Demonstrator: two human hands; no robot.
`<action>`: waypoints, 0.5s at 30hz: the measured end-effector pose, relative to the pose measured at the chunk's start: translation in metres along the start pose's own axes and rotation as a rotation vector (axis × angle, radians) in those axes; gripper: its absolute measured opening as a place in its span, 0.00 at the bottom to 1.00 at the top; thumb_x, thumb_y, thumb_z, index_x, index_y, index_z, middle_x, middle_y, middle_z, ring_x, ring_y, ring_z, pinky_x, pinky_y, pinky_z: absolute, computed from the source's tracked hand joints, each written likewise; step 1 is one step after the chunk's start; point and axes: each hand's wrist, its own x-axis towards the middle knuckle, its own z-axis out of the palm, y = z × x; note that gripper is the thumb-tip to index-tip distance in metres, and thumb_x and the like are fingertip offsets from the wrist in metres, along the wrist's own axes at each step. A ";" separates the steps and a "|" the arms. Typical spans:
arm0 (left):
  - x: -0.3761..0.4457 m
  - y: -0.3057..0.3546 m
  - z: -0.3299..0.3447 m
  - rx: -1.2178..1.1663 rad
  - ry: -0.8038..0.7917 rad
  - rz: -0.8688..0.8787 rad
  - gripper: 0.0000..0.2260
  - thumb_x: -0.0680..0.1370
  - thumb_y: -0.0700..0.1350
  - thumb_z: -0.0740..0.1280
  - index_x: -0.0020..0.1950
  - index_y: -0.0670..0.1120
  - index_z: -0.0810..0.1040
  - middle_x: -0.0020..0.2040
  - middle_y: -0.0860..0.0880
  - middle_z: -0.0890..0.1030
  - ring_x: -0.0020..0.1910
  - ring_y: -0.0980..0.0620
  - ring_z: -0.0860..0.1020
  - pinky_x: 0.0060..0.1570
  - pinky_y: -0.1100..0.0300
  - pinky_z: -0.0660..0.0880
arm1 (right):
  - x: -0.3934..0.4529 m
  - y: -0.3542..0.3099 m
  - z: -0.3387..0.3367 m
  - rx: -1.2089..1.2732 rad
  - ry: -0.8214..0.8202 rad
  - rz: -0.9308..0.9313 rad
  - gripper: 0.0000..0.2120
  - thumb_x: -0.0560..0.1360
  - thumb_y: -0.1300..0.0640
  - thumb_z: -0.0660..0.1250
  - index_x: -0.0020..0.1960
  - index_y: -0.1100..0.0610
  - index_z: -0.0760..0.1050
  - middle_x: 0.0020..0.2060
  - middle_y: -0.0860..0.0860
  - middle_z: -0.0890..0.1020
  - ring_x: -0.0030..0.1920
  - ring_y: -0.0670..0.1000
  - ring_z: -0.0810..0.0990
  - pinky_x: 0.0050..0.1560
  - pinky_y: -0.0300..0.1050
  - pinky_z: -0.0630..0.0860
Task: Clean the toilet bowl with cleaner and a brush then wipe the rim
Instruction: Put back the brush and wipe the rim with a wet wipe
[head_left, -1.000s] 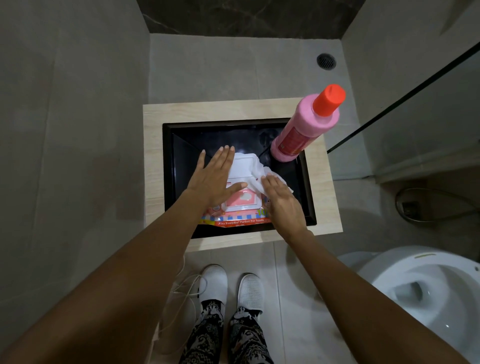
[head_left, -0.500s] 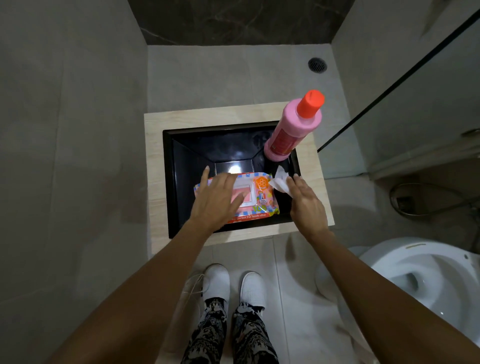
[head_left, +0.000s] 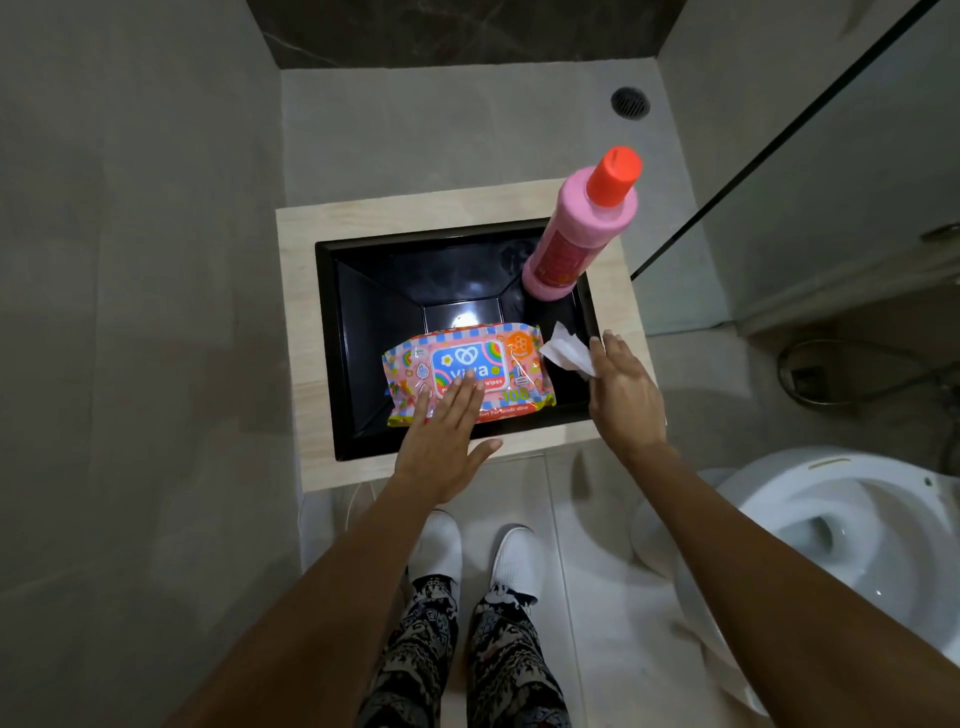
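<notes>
Toilet bowl (head_left: 852, 525) fills the lower right of the frame, open and white, cut off by the right edge, so part of its rim is out of view. It lies right of and below both hands, nearer the right arm. At centre sits a black tray (head_left: 358, 332) inside a pale wooden surround (head_left: 296, 332); a pink cleaner bottle (head_left: 576, 244) with an orange cap stands at its upper right corner. A wipes pack (head_left: 498, 364) lies across the tray's lower half, long axis left to right. The left hand (head_left: 441, 436) rests flat and open on the pack. The right hand (head_left: 623, 395) pinches a white wipe (head_left: 566, 353) just beside the pack; the pinching fingertips are hidden. No brush is visible.
</notes>
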 end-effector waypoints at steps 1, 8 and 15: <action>0.001 0.000 0.001 -0.008 -0.004 -0.002 0.41 0.71 0.67 0.25 0.78 0.45 0.41 0.78 0.47 0.42 0.77 0.50 0.41 0.71 0.47 0.39 | 0.000 0.000 0.000 0.004 0.003 0.009 0.23 0.71 0.73 0.63 0.66 0.68 0.72 0.65 0.65 0.74 0.66 0.64 0.73 0.63 0.57 0.72; 0.003 0.000 0.000 0.005 -0.032 -0.006 0.41 0.70 0.67 0.23 0.77 0.45 0.37 0.77 0.48 0.39 0.74 0.52 0.36 0.71 0.48 0.38 | -0.005 0.008 0.000 0.045 0.017 0.038 0.24 0.67 0.74 0.67 0.63 0.69 0.74 0.61 0.66 0.77 0.62 0.65 0.76 0.59 0.59 0.75; 0.005 0.001 -0.016 0.049 -0.085 0.010 0.39 0.73 0.67 0.31 0.78 0.45 0.40 0.78 0.47 0.42 0.77 0.51 0.41 0.72 0.47 0.38 | -0.020 0.012 -0.007 0.122 0.016 0.105 0.26 0.70 0.74 0.62 0.68 0.66 0.70 0.64 0.64 0.76 0.65 0.64 0.75 0.59 0.58 0.75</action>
